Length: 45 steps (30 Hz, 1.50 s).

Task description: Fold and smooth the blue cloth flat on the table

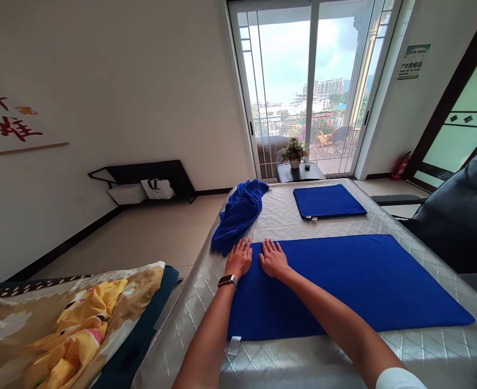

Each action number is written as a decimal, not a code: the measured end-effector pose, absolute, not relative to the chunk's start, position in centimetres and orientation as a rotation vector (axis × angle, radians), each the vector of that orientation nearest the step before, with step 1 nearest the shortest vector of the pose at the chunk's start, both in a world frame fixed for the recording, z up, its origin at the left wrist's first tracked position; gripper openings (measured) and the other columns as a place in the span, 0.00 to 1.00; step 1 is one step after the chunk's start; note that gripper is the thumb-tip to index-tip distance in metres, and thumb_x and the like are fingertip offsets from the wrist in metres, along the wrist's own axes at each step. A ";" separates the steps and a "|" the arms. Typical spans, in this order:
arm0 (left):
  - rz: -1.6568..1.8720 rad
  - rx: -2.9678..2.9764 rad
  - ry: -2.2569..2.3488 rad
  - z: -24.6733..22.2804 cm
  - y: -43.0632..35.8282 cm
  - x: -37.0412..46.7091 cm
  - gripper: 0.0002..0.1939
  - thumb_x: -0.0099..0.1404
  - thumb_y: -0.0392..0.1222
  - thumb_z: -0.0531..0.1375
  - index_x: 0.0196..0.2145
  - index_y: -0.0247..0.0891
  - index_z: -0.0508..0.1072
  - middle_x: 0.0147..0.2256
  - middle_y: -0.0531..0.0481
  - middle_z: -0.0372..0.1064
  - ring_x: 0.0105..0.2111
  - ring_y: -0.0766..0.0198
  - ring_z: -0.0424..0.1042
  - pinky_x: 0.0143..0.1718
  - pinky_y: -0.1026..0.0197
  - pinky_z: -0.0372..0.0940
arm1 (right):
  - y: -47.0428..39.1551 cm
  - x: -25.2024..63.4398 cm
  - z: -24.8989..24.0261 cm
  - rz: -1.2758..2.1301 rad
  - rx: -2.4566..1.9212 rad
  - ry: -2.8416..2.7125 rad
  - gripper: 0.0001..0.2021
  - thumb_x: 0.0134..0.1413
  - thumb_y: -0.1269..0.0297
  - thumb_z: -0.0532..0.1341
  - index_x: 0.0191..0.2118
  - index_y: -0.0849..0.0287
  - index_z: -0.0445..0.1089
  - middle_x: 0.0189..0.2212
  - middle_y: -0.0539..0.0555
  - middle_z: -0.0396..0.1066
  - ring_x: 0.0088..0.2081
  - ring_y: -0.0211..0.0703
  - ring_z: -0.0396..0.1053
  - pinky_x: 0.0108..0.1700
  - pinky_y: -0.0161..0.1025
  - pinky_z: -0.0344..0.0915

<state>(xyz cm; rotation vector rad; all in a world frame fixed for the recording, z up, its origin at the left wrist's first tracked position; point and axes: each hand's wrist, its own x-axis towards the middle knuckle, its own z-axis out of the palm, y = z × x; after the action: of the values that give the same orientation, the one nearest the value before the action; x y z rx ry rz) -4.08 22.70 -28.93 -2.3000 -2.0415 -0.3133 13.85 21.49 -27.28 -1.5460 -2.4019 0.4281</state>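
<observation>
Spanning upper left, pale wall; lower centre, quilted mattress; upper centre-right, glass door; lower centre-right, spread blue cloth on the mattress, left hand and right hand flat at its upper-left corner, fingers slightly splayed.

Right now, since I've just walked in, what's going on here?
A person's left hand and right hand rest palm-down near the far left corner of a flat, rectangular blue cloth spread on a silvery quilted mattress. Beyond it, a crumpled blue cloth lies at left and a folded blue cloth at right.
</observation>
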 end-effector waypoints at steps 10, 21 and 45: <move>-0.216 -2.316 -2.112 -28.2 23.0 -4.0 0.30 0.76 0.45 0.40 0.72 0.38 0.54 0.72 0.44 0.48 0.72 0.53 0.48 0.71 0.46 0.45 | 22.7 26.5 -27.6 0.403 -1.841 -2.321 0.34 0.71 0.53 0.37 0.75 0.69 0.41 0.75 0.60 0.36 0.75 0.47 0.32 0.73 0.50 0.29; -0.131 -2.283 -2.113 -27.7 23.2 -3.9 0.29 0.76 0.45 0.40 0.72 0.39 0.53 0.72 0.45 0.49 0.71 0.55 0.50 0.71 0.48 0.47 | 24.3 48.1 -29.7 0.206 -2.302 -2.029 0.35 0.71 0.51 0.37 0.75 0.67 0.42 0.75 0.58 0.39 0.74 0.47 0.35 0.73 0.50 0.33; -0.369 -2.329 -2.033 -25.3 21.4 -3.0 0.29 0.77 0.47 0.39 0.69 0.34 0.59 0.72 0.43 0.51 0.70 0.57 0.51 0.71 0.52 0.44 | 22.0 55.7 -28.3 -0.166 -2.431 -1.742 0.32 0.69 0.59 0.37 0.73 0.68 0.49 0.73 0.62 0.46 0.74 0.51 0.36 0.72 0.55 0.28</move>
<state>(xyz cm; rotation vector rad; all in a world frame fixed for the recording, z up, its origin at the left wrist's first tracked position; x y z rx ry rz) -3.02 21.37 -25.32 -2.3288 -2.0334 -0.3685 55.66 22.01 -28.27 -2.4314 -1.7424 -0.1657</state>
